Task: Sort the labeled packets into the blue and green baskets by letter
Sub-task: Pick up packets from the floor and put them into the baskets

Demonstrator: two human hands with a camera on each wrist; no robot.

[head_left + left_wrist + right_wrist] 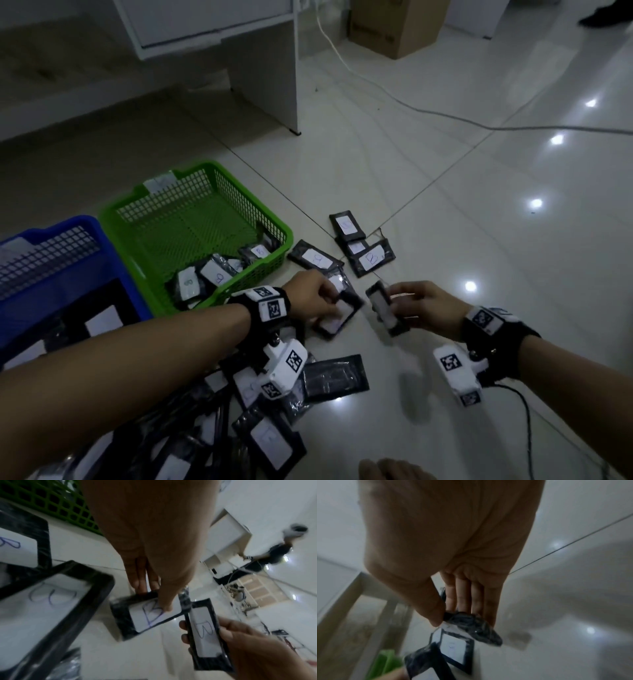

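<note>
A green basket [250, 193] holding several packets marked B [215, 270] and a blue basket [120, 270] holding more packets [102, 318] stand on the floor at the left. Just right of the green basket, my left hand [330, 301] pinches a black packet [339, 315]; its white label reads B [149, 615] in the left wrist view. My right hand [399, 305] grips another black packet [387, 308], held on edge, also labelled B [205, 635]. Its thumb and fingers pinch the crinkled end [471, 626].
Loose packets lie beyond the hands [315, 257] [373, 258] and in a pile under my left forearm [267, 438]; one lies face down [335, 377]. A white desk leg [274, 68], a cardboard box [394, 27] and a white cable [411, 102] are farther back.
</note>
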